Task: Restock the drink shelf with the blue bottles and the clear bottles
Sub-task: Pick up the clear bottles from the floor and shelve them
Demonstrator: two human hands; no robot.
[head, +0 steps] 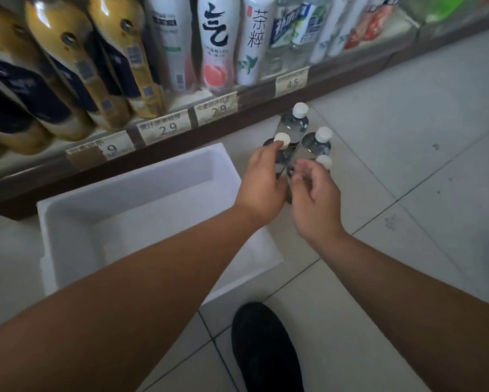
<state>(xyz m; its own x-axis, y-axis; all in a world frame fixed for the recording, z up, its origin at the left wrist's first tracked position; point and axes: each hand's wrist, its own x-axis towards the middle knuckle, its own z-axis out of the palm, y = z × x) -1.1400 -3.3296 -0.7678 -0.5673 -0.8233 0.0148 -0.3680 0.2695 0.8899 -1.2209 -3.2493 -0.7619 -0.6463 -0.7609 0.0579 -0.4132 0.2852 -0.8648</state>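
- Nearest the camera, two bare forearms are reaching forward over the tiled floor [407, 131], with a black shoe [265, 346] standing on the tiles between them.
- Four clear bottles [299, 137] with white caps are standing upright in a tight cluster on the floor, just beside the far right corner of a white foam box [76, 222] and near the front edge of the drink shelf [181, 137].
- At the near left bottle [282, 154] the left hand [261, 185] is curling around the neck, its fingertips sitting right at the white cap.
- Reaching in from the right, the right hand [314, 193] is hanging over the near right bottle [323, 162] with loosely curled fingers; whether it is grasping that bottle or only touching it, I cannot tell.
- Behind them, the two far bottles are standing free of both hands, the farthest one [295, 120] closest to the shelf's edge.
- To the left of the cluster, the foam box is lying open on the floor, its long side running along the base of the shelf.
- Along the shelf's front edge, price tags [164, 130] are showing 9, 2.9, 2.9 and 4.5.
- Up on the shelf, gold bottles with dark labels [68, 66] are filling the left end, white-labelled tea bottles [217, 43] are standing at the middle, and clear bottles with blue-and-white labels [291, 32] are standing to their right.
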